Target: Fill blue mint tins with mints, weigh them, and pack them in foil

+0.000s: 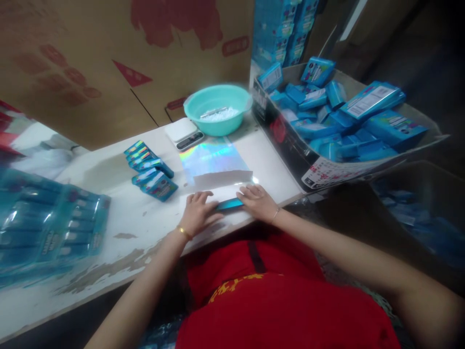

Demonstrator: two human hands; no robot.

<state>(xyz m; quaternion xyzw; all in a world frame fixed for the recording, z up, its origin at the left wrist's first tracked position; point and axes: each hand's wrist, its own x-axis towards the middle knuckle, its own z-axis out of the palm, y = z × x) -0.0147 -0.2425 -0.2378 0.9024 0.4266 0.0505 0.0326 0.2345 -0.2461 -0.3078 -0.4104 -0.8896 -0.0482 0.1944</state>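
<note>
Free tabletop [262, 150] separates the shiny sheet [214, 160] from the carton [281, 138]; scale [181, 130] and basin [220, 128] block beyond.

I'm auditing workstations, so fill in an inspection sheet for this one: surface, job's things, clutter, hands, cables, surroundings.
Surface: white tabletop, finish worn in patches.
Job's things: flat blue item between the hands; shiny sheet just beyond.
Clutter: small blue boxes, white scale, turquoise basin holding white pieces, open carton heaped with blue packages.
Hands: left hand and right hand at opposite ends of the blue item; grip unclear.
Cables: nothing seen.
Surroundings: brown cardboard behind; stacked blue packs beyond the carton.
</note>
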